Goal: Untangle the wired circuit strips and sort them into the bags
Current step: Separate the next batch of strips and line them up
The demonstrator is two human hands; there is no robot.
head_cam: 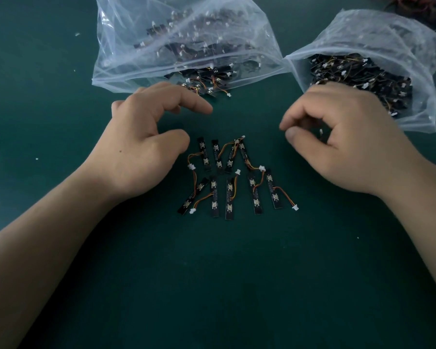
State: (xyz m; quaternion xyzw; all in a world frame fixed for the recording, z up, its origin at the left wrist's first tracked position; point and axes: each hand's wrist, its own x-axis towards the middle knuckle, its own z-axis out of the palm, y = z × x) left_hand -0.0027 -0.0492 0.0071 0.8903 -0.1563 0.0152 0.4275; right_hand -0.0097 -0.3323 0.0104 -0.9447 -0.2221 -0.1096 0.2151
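Our left hand [146, 137] hovers loose, holding nothing; right hand [337, 139] curled (pinching something? we cannot tell). Circuit strips [229, 180] between them on table [212, 285], bags [161, 46] beyond.

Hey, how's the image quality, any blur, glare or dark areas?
Head view: the right hand looks slightly blurred, the left hand sharper; the loose strips are crisp; pale sheen on the left bag and right bag hazes their contents; the bottom darkens.

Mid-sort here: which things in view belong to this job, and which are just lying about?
Job: loose circuit strips; left bag; right bag, both holding strips; left hand; right hand.
Lying about: white scraps on the green table; wire tangle at the far right edge, purpose unclear.
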